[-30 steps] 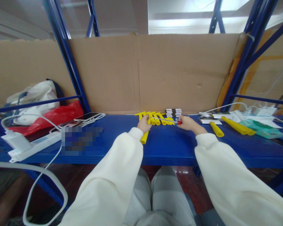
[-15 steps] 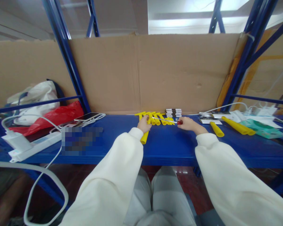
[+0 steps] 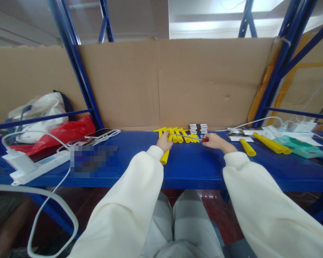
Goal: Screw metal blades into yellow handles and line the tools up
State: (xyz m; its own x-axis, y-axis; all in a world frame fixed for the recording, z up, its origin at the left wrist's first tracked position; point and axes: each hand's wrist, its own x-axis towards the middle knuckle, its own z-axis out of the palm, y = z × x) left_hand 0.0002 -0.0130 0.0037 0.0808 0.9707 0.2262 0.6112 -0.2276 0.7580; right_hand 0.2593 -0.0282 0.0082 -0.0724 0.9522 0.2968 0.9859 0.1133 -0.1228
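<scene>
At the far left, a white bag [image 3: 43,111] lies behind a red bag [image 3: 67,133]. In front of them, a power strip [image 3: 50,165] rests at an angle on the blue worktop [image 3: 134,163], with a white adapter [image 3: 18,159] at its left end. A phone [image 3: 101,133] lies flat near the blue post [image 3: 76,68], with a coiled white cable [image 3: 111,134] beside it.

At the centre, the left hand [image 3: 165,141] has its grip closed around a yellow tool [image 3: 165,158]. The tool's wide tubular end projects from under the hand toward the person. Directly right of the hand, a row of yellow pieces [image 3: 180,138] lies on the worktop.

The right hand [image 3: 213,141] has its grip closed on the red handle of a screwdriver [image 3: 205,139]. The metal shaft extends left above the row, its far end near the left hand; contact cannot be determined. A white stack [image 3: 198,128] with dark bands sits behind the shaft, near the cardboard panel [image 3: 177,82].

To the right, a short yellow tube [image 3: 247,147] lies in front of a white pack [image 3: 240,138]. Longer yellow tubes [image 3: 270,143] lie beyond, touching a green packet [image 3: 303,147].
</scene>
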